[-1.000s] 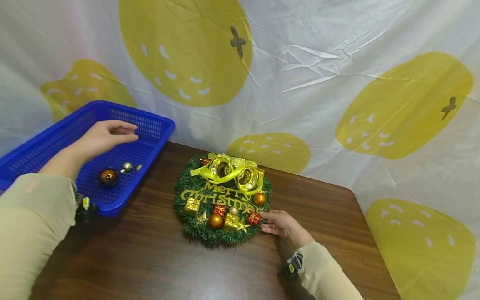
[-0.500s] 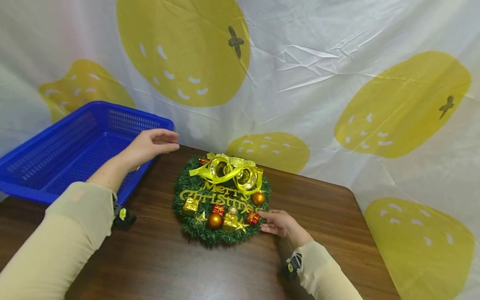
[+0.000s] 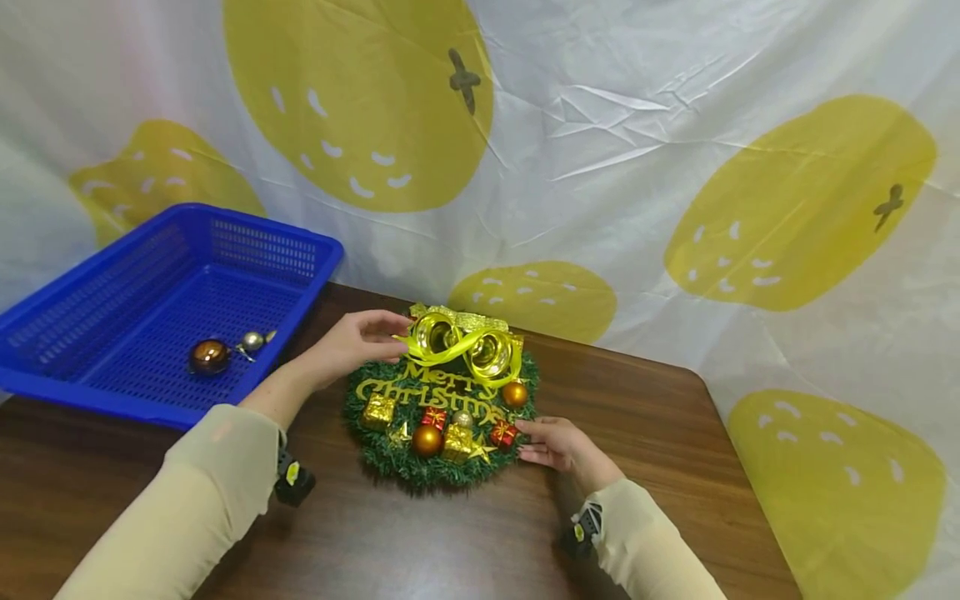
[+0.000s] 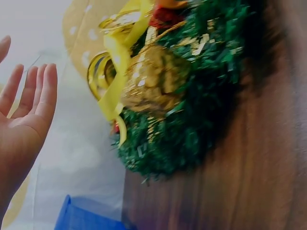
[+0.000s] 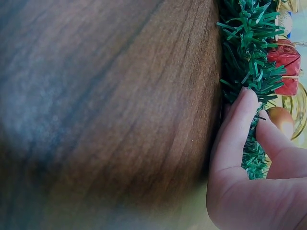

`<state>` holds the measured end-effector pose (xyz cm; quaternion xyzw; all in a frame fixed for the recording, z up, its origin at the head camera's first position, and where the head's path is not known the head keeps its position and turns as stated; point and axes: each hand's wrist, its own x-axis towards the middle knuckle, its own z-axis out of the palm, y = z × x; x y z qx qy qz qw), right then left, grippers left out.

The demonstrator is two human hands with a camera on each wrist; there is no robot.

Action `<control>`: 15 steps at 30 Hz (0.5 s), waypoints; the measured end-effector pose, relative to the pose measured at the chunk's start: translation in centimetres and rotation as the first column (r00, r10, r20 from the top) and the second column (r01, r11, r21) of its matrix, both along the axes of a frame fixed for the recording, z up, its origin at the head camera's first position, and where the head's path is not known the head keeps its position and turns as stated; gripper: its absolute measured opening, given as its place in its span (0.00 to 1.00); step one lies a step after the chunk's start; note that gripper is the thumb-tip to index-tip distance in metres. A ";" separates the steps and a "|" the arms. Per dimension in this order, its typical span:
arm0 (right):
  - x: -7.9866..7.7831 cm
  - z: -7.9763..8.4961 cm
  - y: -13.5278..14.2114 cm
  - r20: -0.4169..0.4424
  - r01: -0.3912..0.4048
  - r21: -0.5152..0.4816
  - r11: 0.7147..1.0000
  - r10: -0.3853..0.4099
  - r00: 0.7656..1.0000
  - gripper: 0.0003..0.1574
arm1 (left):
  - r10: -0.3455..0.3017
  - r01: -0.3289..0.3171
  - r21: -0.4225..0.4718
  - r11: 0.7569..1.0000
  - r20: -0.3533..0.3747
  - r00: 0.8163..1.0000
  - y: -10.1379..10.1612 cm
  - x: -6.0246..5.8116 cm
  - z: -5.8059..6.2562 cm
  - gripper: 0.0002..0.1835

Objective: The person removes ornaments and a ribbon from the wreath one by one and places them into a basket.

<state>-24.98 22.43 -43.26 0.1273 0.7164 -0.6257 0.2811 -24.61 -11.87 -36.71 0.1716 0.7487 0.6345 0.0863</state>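
Observation:
A green Christmas wreath (image 3: 420,473) lies on the wooden table. It bears gold lettering (image 3: 431,396), two gold bells (image 3: 491,354) with a yellow ribbon (image 3: 442,357), small gift boxes (image 3: 377,410) and orange balls (image 3: 428,440). My left hand (image 3: 352,343) hovers at the wreath's upper left, fingertips overlapping the ribbon's end in the head view. In the left wrist view its palm is bare and the fingers extend apart from the bells. My right hand (image 3: 562,446) pinches the wreath's lower right rim between thumb and fingers, beside a red gift box (image 5: 285,64).
To the left stands a blue plastic basket (image 3: 97,398) holding a shiny brown ball (image 3: 209,357) and a small gold ball (image 3: 252,340) close by. A white cloth (image 3: 600,50) printed with yellow fruit hangs behind the table (image 3: 360,542).
My left hand has moved right, from over the basket to the wreath's upper left edge. The balls in the basket show again. My right hand stays on the wreath's rim.

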 end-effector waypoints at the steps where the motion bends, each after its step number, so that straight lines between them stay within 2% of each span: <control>1: 0.0 0.0 0.0 0.000 -0.002 0.001 1.000 0.002 1.000 0.10 | -0.004 0.004 0.005 1.000 0.003 1.000 0.2 0.1 -0.2 0.25; 5: -0.1 0.0 0.0 -0.002 -0.011 0.005 1.000 0.011 1.000 0.10 | -0.020 0.020 0.008 1.000 0.012 1.000 0.8 0.6 -0.9 0.27; 9: -0.1 0.0 0.1 0.000 -0.015 0.011 1.000 0.015 1.000 0.09 | -0.027 0.027 -0.032 0.999 -0.001 1.000 1.5 1.0 -1.9 0.27; 15: -0.1 -0.1 0.0 0.007 -0.009 0.014 1.000 0.009 1.000 0.10 | -0.055 0.047 -0.100 0.994 -0.085 0.995 2.4 1.5 -3.3 0.27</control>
